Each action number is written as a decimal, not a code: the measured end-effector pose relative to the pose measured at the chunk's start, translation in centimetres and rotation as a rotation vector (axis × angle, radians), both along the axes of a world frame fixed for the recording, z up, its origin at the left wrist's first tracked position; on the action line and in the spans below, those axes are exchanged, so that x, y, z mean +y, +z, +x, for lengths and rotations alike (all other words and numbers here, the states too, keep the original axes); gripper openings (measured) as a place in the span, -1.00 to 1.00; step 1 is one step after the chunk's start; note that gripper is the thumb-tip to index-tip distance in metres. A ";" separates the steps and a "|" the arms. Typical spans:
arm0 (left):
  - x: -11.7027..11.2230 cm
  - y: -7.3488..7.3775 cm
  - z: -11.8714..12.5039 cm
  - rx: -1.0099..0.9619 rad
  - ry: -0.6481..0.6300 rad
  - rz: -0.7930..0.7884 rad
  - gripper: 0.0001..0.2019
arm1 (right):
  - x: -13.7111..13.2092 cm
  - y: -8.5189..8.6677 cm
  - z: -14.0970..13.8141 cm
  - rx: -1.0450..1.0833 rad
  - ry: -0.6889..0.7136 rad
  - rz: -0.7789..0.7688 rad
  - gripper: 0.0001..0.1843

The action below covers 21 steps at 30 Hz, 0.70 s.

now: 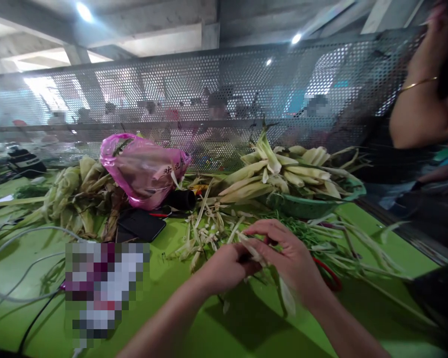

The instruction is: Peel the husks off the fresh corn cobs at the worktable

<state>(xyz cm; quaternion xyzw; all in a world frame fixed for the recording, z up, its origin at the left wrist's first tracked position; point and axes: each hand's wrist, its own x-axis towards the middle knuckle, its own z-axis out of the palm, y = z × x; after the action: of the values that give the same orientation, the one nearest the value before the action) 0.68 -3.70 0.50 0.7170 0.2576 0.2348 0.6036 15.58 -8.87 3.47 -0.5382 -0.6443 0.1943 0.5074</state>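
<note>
Over the green table, my left hand and my right hand are close together, fingers closed on a pale corn husk strip. The husk runs between both sets of fingertips. Below my right hand hangs a loose pale end, blurred. Just beyond my hands lies a scatter of short twisted husk pieces. Red scissor-like handles show partly behind my right wrist; the rest of that tool is hidden.
A green basket heaped with corn husks stands at the back right. Back left are wilted husks, a pink plastic bag and a black phone. Cables cross the left side. A person's arm is at right.
</note>
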 end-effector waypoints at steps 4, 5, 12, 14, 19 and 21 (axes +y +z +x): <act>0.3 0.7 -0.1 -0.091 0.044 -0.145 -0.79 | -0.2 0.1 1.2 0.177 -0.013 -0.164 -0.66; 0.4 0.8 -0.2 -0.118 0.051 -0.137 -0.79 | -0.2 0.0 1.3 0.206 -0.016 -0.215 -0.64; 0.5 1.2 -0.5 -0.152 -0.018 -0.121 -0.76 | 0.4 -0.5 1.3 0.193 -0.086 -0.184 -0.69; 0.5 1.4 -0.5 -0.141 -0.060 -0.106 -0.76 | 0.5 -0.5 1.3 0.171 -0.122 -0.151 -0.69; 0.4 1.4 -0.7 -0.175 -0.086 -0.171 -0.71 | 0.3 -0.5 1.2 0.155 -0.184 -0.097 -0.73; 0.5 1.2 -0.6 -0.198 -0.011 -0.236 -0.67 | 0.2 -0.4 1.1 0.237 -0.157 -0.091 -0.71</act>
<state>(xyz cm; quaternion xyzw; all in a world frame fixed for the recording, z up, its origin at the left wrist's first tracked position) 0.03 -3.21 1.71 0.6160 0.2186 0.2693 0.7073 16.71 -8.71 3.06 -0.5827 -0.5265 0.2454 0.5684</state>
